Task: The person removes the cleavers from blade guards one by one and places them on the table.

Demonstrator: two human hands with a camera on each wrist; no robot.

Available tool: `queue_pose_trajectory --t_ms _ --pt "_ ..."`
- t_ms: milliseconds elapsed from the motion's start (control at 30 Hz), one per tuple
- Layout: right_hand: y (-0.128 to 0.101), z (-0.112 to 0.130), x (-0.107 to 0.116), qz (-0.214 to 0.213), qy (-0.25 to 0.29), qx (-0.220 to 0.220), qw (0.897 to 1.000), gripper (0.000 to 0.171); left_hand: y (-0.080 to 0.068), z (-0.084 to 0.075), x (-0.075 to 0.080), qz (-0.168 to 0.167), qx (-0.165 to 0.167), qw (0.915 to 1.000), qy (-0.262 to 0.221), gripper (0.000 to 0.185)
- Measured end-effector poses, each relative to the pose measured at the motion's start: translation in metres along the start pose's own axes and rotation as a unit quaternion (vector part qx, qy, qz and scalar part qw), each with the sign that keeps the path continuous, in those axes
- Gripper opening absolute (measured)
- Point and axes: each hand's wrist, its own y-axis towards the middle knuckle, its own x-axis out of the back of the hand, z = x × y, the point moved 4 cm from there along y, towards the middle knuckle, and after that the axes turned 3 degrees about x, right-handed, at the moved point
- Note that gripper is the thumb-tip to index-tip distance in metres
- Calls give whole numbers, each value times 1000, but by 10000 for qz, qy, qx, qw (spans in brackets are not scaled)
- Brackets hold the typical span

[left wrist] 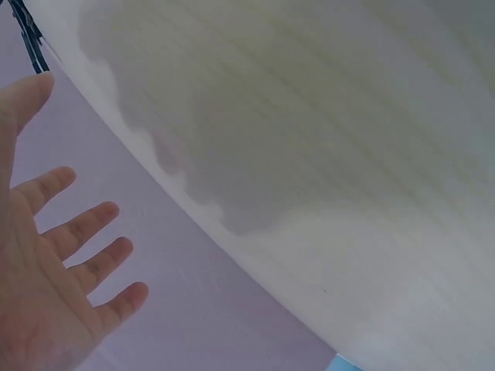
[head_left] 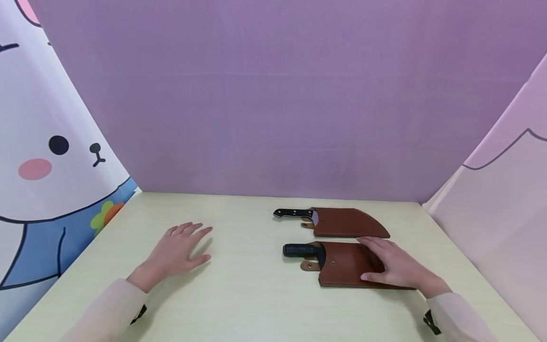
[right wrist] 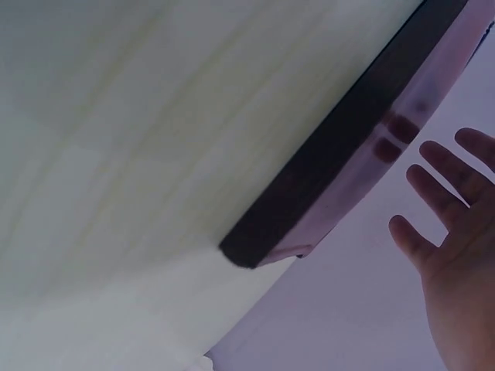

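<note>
Two sheathed knives lie at the right of the table in the head view, handles to the left. The nearer is a broad cleaver with a ribbed black handle (head_left: 298, 250) in a brown leather sheath (head_left: 344, 261). Behind it, a knife with a riveted black handle (head_left: 292, 213) sits in a curved brown sheath (head_left: 346, 222). My right hand (head_left: 397, 263) hovers with spread fingers over the right part of the nearer sheath; the right wrist view shows a gap between fingertips (right wrist: 418, 174) and sheath. My left hand (head_left: 179, 251) hangs over the table's left side, fingers spread, holding nothing.
The pale wood-grain table (head_left: 239, 299) ends at a purple cloth wall (head_left: 273, 104). A cartoon-printed cloth (head_left: 64, 199) borders the left side, and a pale pink and white cloth (head_left: 504, 228) the right. Small snap straps (head_left: 309, 266) stick out beside the handles.
</note>
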Motion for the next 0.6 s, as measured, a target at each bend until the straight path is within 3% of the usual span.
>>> queue_pose_trajectory --t_ms 600 --pt "9 18 1 320 155 -12 9994 90 14 -34 -1 165 -428 9989 -82 61"
